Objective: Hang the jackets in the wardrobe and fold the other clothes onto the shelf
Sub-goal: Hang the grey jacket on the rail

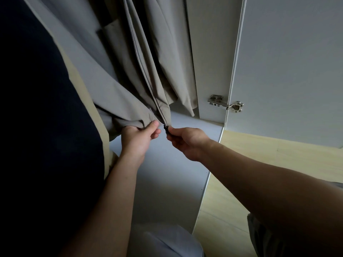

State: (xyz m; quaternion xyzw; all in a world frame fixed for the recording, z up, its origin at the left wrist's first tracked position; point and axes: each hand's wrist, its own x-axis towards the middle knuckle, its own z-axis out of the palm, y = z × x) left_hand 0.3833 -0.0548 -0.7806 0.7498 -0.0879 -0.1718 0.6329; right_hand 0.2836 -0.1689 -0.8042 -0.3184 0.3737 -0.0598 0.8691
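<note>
- Taupe jacket [130,75]: hangs inside the wardrobe [209,62], long axis vertical, hem downward, just above the floor panel [167,173], near its right wall.
- My left hand [138,139]: fingers curled, gripping the hem.
- My right hand [187,141]: pinches the dark zipper pull [165,129] at the zip's foot.
- Handling, as I judge it: light, limp, slightly slick; hold the hem taut beside the zip.

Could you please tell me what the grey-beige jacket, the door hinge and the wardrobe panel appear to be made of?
Grey-beige jacket: probably thin woven synthetic, matte, draping in smooth folds.
Door hinge: shiny silvery metal, glinting, with screw heads.
Wardrobe panel: likely laminated board, smooth matte off-white, flat with a crisp edge.
</note>
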